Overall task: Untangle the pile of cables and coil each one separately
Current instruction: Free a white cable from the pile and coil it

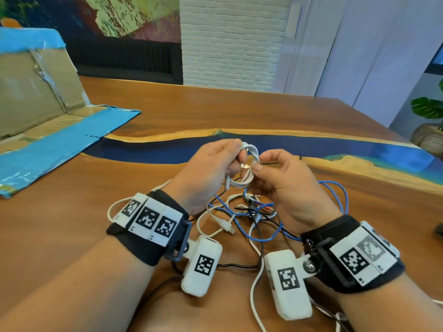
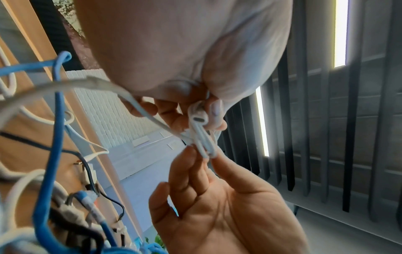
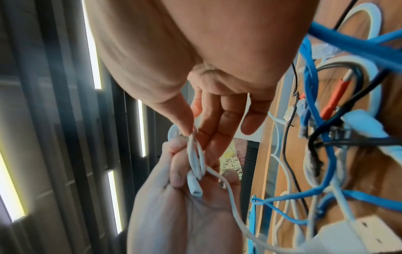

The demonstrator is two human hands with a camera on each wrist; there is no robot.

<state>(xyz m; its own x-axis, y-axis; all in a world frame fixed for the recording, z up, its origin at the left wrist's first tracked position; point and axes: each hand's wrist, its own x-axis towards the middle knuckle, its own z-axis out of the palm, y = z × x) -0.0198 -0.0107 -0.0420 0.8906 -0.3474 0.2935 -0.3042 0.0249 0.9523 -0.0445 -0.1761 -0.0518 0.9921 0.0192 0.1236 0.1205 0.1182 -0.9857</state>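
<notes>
A small white cable coil (image 1: 250,164) hangs above the table between both hands. My left hand (image 1: 237,152) grips its upper loops, fingers curled round them. My right hand (image 1: 260,161) pinches the strands lower down between thumb and forefinger. In the left wrist view the coil's connector end (image 2: 197,119) sticks out beside my left fingers (image 2: 214,110), and the right hand (image 2: 204,154) pinches from below. The right wrist view shows the same pinch (image 3: 191,133) and the connector (image 3: 194,188) against my left palm. A tail runs from the coil down to the tangled pile (image 1: 251,212).
The pile holds a blue cable (image 1: 335,195), white cables with a USB plug (image 1: 227,227), a black cable (image 1: 239,265) and red-tipped leads. A flattened cardboard box with blue tape (image 1: 48,111) lies at the left. A potted plant (image 1: 429,109) stands beyond the table's right edge.
</notes>
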